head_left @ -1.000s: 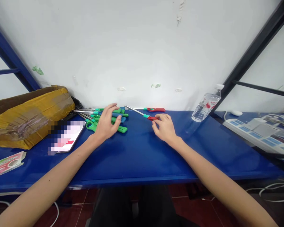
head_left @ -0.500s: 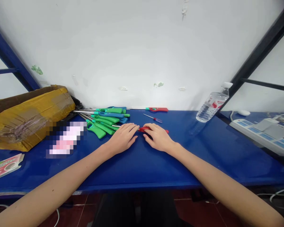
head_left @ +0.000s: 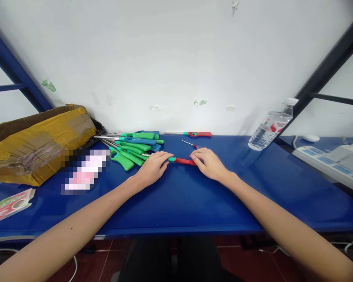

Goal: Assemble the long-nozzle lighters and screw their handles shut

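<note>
Lighter (head_left: 184,161), red handle, green collar, metal neck: crosswise between the hands, above or on blue table (head_left: 176,203); contact cannot be told. Left hand (head_left: 151,167): fingers and thumb closed about the neck, beside the collar. Right hand (head_left: 210,163): bent fingers at the handle's far end; firmness of grip cannot be told. Screwdriver (head_left: 188,143): just beyond right hand, its handle partly covered. Second red lighter (head_left: 200,134): near wall (head_left: 176,70). Green and blue lighters (head_left: 139,141): heaped, left.
</note>
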`<state>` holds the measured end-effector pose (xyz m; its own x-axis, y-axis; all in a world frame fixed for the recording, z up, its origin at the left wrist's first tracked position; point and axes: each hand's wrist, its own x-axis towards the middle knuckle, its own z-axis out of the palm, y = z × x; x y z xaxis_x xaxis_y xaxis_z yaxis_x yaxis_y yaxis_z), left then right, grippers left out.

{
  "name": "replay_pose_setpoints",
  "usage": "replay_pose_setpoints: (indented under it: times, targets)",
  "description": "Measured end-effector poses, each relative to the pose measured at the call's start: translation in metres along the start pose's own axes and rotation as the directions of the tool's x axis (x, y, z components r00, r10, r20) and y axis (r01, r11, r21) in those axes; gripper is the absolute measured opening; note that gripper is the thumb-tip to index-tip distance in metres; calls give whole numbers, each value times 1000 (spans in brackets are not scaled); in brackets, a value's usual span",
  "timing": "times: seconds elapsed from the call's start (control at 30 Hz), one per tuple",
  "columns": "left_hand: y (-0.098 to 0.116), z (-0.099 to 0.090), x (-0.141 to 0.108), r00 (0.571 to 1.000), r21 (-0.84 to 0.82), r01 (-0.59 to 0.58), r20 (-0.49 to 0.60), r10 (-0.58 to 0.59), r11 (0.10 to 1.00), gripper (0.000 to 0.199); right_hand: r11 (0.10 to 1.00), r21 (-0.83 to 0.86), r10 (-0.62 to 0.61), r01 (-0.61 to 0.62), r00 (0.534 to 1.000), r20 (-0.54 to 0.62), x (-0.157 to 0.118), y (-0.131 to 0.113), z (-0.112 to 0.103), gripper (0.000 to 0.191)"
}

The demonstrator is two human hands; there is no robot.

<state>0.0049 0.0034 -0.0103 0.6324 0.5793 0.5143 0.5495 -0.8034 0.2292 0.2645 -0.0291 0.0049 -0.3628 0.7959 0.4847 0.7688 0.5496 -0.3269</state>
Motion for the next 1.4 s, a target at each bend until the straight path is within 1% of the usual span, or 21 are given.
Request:
replay_pose_setpoints:
  times: [0.07, 0.13, 0.23, 0.33, 0.43, 0.63, 0.8, 1.0, 1.23, 1.33, 1.4]
  targets:
    - [-2, 1, 1, 1000, -56, 2, -29, -3, 998, 30, 999, -3, -44, 44, 998, 38, 0, 2, 0, 35]
    - [-3, 1, 1, 999, -78, -4, -33, 2, 997, 29, 997, -3, -80, 80, 993, 84, 0, 1, 0, 35]
    - [-4, 2, -1, 1000, -43, -17, 2, 17, 999, 29, 992, 3, -125, 126, 979, 159, -1, -1, 0, 35]
    - [-4, 3, -2, 999, 15, -25, 49, 25, 1000, 30, 986, 1, -162, 165, 968, 191, -2, -4, 0, 42]
    - [-3, 3, -2, 997, 56, -34, 78, 30, 998, 30, 981, -6, -190, 195, 962, 194, -2, -9, 1, 45]
    - [2, -4, 2, 993, 126, -70, 101, 57, 990, 29, 978, -21, -197, 206, 959, 204, -2, -17, 2, 40]
    - [3, -10, 5, 992, 180, -110, 85, 96, 977, 28, 978, -11, -202, 208, 959, 201, -1, -13, -3, 36]
    - [-8, -11, 4, 994, 206, -107, 33, 102, 973, 28, 985, -21, -165, 173, 965, 203, 0, -5, -4, 34]
    - [-7, -11, 2, 995, 213, -95, 23, 93, 972, 29, 987, -24, -152, 161, 967, 202, -1, -2, -1, 39]
    - [-8, -11, 2, 994, 208, -102, 48, 94, 973, 30, 980, -51, -176, 191, 961, 212, 0, -2, 2, 41]
    - [-8, -10, 1, 993, 208, -103, 77, 89, 973, 27, 976, -85, -182, 201, 964, 194, 0, -2, 2, 41]
